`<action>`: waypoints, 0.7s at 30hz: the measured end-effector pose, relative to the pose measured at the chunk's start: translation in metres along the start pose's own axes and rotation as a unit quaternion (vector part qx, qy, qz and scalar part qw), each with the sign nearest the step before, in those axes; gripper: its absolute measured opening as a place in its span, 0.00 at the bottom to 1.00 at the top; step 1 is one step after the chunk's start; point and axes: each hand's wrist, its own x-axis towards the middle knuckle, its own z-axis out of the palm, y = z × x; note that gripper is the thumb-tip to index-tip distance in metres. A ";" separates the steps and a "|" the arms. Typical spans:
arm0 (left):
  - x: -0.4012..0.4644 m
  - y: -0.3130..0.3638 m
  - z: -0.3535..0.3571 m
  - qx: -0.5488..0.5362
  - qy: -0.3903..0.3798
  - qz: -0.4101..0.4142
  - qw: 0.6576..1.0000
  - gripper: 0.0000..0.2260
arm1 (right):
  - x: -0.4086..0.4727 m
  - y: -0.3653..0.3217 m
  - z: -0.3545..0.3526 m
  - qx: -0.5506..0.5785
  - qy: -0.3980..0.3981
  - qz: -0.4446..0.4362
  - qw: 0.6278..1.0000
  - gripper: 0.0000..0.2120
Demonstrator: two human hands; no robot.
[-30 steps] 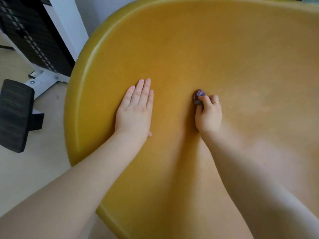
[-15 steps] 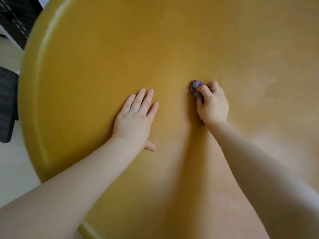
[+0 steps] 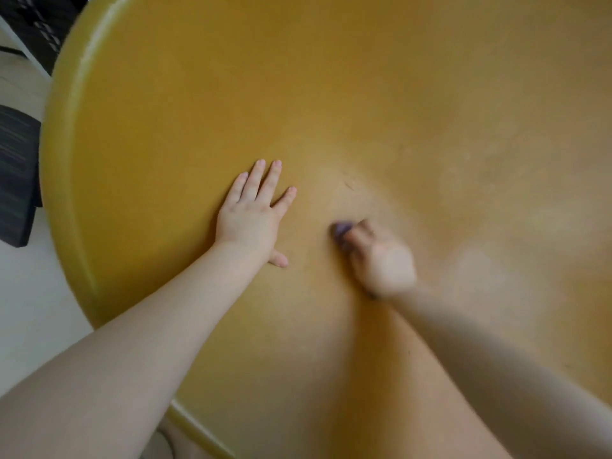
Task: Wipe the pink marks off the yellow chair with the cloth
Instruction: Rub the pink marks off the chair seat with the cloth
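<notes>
A: What's nearest on my feed?

B: My two forearms, reaching out over the yellow chair (image 3: 364, 111). My left hand (image 3: 250, 220) lies flat on it, fingers straight and spread.

A: And the other?

B: My right hand (image 3: 381, 260), just beside the left, is blurred; its fingers curl round a small purple cloth (image 3: 341, 229) pressed to the seat.

A: Beyond the hands?

B: A faint scratch-like mark (image 3: 348, 185) just past the cloth. Left of my left hand, off the rim, a black object (image 3: 15, 173) on pale floor.
</notes>
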 end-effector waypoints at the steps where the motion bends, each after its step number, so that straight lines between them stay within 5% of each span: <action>1: 0.000 0.002 0.000 0.004 -0.005 -0.007 1.000 0.51 | 0.011 0.024 -0.009 -0.033 0.034 0.075 0.996 0.12; 3: 0.001 0.008 -0.001 0.016 -0.013 -0.030 0.999 0.51 | 0.022 0.062 -0.023 -0.072 0.060 0.194 0.976 0.08; 7: -0.001 0.017 -0.003 0.016 -0.027 -0.059 0.998 0.51 | 0.017 0.046 -0.011 -0.021 0.067 0.257 0.964 0.08; 12: -0.017 0.022 -0.009 -0.010 -0.006 -0.057 0.998 0.45 | -0.053 -0.040 0.010 0.104 0.015 0.119 0.987 0.07; 16: -0.043 0.034 -0.007 -0.048 0.056 -0.007 0.997 0.25 | -0.096 -0.074 -0.002 0.171 -0.053 0.029 0.983 0.10; 19: -0.052 0.035 -0.004 -0.033 -0.018 0.024 0.999 0.34 | -0.088 -0.053 -0.006 0.181 -0.084 -0.014 0.980 0.13; 21: -0.050 0.026 -0.004 -0.004 -0.083 0.038 0.996 0.47 | -0.078 -0.020 -0.011 0.129 -0.063 0.043 0.989 0.11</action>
